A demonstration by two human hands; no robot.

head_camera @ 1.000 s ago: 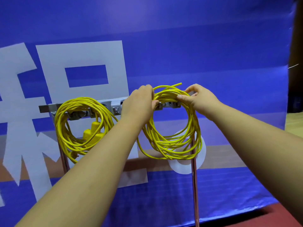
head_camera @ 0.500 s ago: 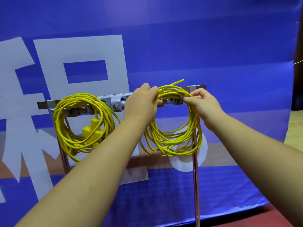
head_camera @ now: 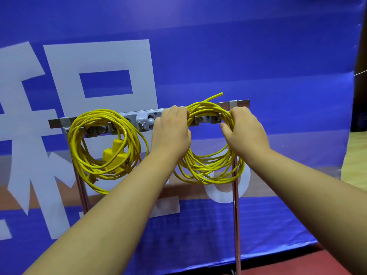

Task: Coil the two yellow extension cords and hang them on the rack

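Note:
One coiled yellow cord [head_camera: 103, 143] hangs on the left hooks of the grey rack [head_camera: 147, 121], its yellow plug dangling inside the loop. A second coiled yellow cord [head_camera: 208, 167] drapes over the hooks on the rack's right part, one loose end sticking up above the bar. My left hand [head_camera: 170, 133] grips the top left of this coil, fingers curled over the strands. My right hand [head_camera: 244, 132] grips its top right side at the rail.
The rack stands on two thin metal legs [head_camera: 236, 215] in front of a blue banner [head_camera: 258, 56] with large white characters. Red floor shows at the bottom right, a yellowish floor patch at the far right.
Both hands have lowered the right coil onto the rack's hooks; my right hand shifted from pinching the top to gripping over the coil's right side.

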